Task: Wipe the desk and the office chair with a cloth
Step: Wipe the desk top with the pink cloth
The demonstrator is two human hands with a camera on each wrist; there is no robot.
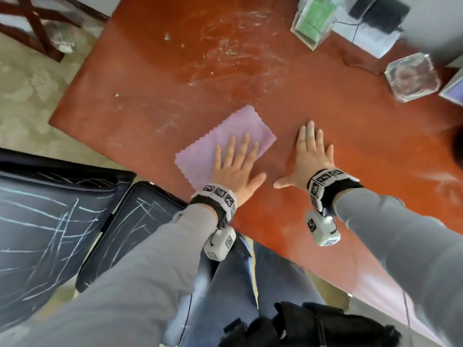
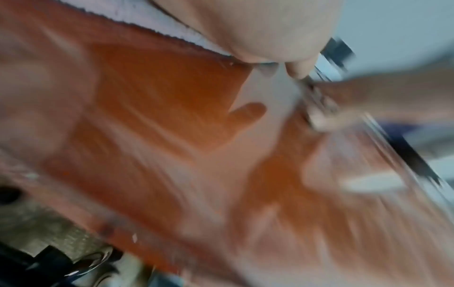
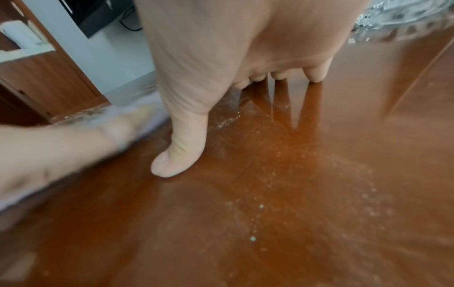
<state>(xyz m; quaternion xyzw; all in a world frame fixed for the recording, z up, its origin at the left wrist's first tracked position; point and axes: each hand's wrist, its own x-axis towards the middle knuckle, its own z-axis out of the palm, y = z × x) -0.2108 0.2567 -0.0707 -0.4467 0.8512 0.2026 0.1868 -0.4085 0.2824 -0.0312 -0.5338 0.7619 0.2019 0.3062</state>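
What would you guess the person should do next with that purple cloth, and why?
Probably slide the cloth forward, away from the body, under the flat left hand. White smears and crumbs still cover the desk just beyond it, while the right hand rests flat on the desk beside it, seemingly as a brace.

Glossy red-brown wood desk, soft lilac cloth w/ pinked edges

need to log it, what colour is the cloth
Pale lilac cloth, with scalloped edges; clearest in the head view.
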